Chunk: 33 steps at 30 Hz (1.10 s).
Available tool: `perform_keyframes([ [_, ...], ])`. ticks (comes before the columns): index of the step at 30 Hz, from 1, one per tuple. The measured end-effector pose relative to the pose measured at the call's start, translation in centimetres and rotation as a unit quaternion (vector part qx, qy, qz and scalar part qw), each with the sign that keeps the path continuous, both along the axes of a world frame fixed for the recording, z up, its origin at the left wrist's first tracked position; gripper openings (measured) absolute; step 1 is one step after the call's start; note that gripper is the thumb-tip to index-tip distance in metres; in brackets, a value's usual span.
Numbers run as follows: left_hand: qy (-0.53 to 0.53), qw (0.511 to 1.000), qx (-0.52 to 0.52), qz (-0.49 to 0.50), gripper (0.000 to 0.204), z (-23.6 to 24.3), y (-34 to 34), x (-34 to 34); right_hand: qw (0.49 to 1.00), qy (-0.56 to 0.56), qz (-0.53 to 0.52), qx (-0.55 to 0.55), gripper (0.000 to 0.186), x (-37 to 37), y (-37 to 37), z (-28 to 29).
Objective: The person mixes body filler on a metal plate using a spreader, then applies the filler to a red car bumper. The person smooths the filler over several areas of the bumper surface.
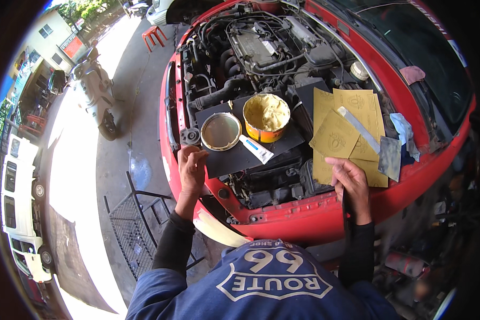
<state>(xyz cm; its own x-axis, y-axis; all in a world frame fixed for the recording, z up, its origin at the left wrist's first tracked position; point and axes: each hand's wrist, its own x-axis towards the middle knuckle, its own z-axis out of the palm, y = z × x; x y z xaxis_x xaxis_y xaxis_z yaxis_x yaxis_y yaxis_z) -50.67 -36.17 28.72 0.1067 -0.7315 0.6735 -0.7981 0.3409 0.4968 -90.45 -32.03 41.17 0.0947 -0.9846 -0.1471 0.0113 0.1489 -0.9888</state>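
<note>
A black board (224, 162) lies over the engine bay, bearing an open tub of cream paste (266, 118), its round lid (221, 131) and a white tube (256, 149). My left hand (191, 169) is at the board's left edge, fingers curled; what they hold, if anything, is hidden. My right hand (349, 184) has bent fingers around a dark strip-like thing I cannot make out, below yellow sandpaper sheets (330, 130). On those sheets rest a long pale flat strip (360, 125) and a grey spreader plate (389, 158).
The red car's front (272, 226) curves around me. A blue cloth (405, 136) and pink cloth (412, 74) lie at right. A black metal rack (136, 229) is on the ground at left, with a scooter (90, 90), red stool (152, 37) and white van (18, 208) beyond.
</note>
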Motion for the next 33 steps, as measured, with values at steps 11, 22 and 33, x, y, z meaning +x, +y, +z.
perform_keyframes([
  [11, 0.375, 0.772, 0.290, -0.423, 0.050, 6.4, 9.3, -7.6, 0.973, -0.199, -0.096, 0.060, 0.041, 9.7, 4.6, -4.0],
  [22, 0.286, 0.723, 0.480, -0.406, 0.051, 7.9, 12.5, -12.3, 0.906, 0.256, -0.104, -0.322, 0.017, 10.5, 0.1, -2.2],
  [33, 0.607, 0.677, 0.336, -0.245, 0.020, 6.9, 9.9, -8.6, 0.979, 0.106, 0.010, -0.176, 0.050, 9.3, -0.9, -1.7],
])
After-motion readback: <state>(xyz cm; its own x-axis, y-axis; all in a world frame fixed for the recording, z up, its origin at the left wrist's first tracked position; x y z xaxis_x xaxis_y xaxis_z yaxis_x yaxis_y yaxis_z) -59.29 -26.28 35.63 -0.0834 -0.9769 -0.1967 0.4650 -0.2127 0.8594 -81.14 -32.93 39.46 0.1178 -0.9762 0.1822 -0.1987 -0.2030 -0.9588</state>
